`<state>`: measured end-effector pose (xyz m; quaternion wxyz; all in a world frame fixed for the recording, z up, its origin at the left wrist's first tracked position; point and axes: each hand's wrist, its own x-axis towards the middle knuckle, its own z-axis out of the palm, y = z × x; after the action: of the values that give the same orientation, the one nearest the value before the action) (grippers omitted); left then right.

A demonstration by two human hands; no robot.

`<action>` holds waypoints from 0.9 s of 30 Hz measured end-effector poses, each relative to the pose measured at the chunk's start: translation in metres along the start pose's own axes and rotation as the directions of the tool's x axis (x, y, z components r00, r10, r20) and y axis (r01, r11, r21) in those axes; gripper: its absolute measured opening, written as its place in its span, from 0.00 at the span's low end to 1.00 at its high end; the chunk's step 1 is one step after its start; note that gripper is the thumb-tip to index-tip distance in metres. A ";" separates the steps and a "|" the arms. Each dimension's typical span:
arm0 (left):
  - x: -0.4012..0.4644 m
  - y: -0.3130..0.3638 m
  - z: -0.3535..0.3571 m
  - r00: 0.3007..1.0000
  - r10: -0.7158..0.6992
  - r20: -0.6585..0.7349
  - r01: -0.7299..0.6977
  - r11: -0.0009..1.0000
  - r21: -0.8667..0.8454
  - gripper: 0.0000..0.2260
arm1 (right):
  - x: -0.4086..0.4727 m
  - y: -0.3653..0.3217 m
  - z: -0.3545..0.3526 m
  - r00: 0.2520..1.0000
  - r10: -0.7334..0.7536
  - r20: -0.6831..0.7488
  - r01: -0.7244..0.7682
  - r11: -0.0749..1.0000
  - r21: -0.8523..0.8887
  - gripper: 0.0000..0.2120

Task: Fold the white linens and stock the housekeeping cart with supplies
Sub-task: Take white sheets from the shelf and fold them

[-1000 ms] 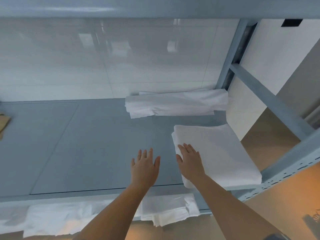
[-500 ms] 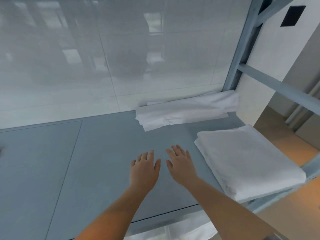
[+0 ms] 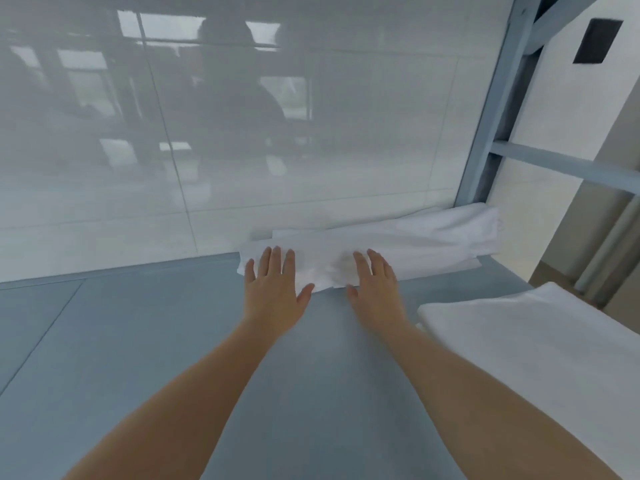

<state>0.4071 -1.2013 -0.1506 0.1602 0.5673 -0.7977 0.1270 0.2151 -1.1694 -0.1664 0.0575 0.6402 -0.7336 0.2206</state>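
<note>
While both arms reach forward in the head view, left hand (image 3: 272, 292) and right hand (image 3: 375, 289) lie flat with fingers straight on the near end of a loosely folded white linen (image 3: 408, 247) against the back wall; contact pressure unclear. Neatly folded linen stack (image 3: 540, 344) sits right, cut off by frame edge. Grey-blue shelf (image 3: 138, 341), glossy white tiled wall (image 3: 242, 150) with blurry reflections, blue metal upright (image 3: 491, 109).

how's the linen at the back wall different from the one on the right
The back linen is a long, loose, rumpled bundle against the wall; the right linen is a flat, squared, neatly folded stack. Both hands, left hand and right hand, reach the back linen; the right linen lies untouched. Both are white, on the blue-grey shelf.
</note>
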 end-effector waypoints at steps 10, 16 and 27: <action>0.060 -0.018 0.064 0.996 -0.020 0.091 0.021 1.000 -0.007 0.29 | 0.068 0.022 0.041 0.986 0.045 0.158 -0.038 0.998 -0.048 0.22; 0.055 -0.021 0.061 0.996 -0.042 0.078 0.042 0.999 0.003 0.22 | 0.065 0.016 0.052 0.991 0.095 0.098 -0.100 0.994 0.052 0.22; -0.013 -0.098 0.033 0.983 -0.135 0.124 0.128 0.989 0.068 0.23 | 0.021 -0.072 0.064 0.992 0.009 0.123 -0.016 0.998 0.055 0.22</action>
<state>0.5002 -1.2346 -0.1840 0.0995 0.6303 -0.7630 0.1032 0.2934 -1.2199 -0.1982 -0.0073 0.6492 -0.7333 0.2018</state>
